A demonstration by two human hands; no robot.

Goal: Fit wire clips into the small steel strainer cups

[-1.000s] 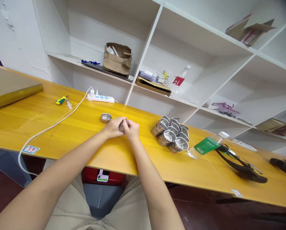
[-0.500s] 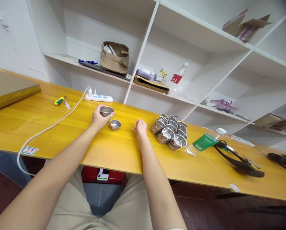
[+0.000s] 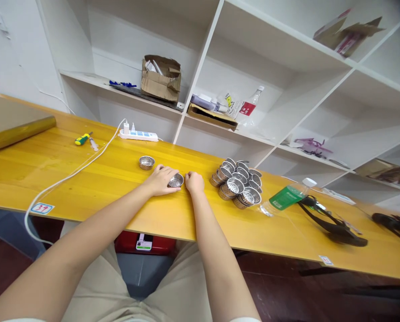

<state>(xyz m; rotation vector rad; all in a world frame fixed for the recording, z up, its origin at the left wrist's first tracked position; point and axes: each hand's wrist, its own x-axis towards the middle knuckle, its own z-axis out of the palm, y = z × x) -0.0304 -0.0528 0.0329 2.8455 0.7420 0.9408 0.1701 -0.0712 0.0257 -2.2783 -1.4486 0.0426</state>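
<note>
- On the yellow wooden worktop (image 3: 86,179), near its middle, the left hand (image 3: 161,180) lies knuckles up with its fingers curled around a small perforated metal cup (image 3: 175,180).
- That cup sits tilted between the two hands, its open mouth facing up and to the right; whether its base touches the worktop cannot be told.
- Right hand (image 3: 194,182): closed into a loose fist just right of the cup, resting on the worktop. Whether its fingertips touch the cup cannot be told.
- A second metal cup (image 3: 146,162) stands upright by itself on the worktop, just behind and left of the left hand, apart from it.
- Pile of like cups (image 3: 238,183): stacked several deep to the right of the right hand, near it but not touching.
- A clear bottle with a green label (image 3: 285,199) lies on its side right of the pile; a black strap (image 3: 334,223) lies beyond it.
- Far left area: a screwdriver with a yellow and green handle (image 3: 82,139), a white power strip (image 3: 138,135) at the back edge, and a white cable (image 3: 69,176) running from the strip toward the front edge of the worktop.
- White shelves (image 3: 203,58) behind hold a torn cardboard box (image 3: 161,78).
</note>
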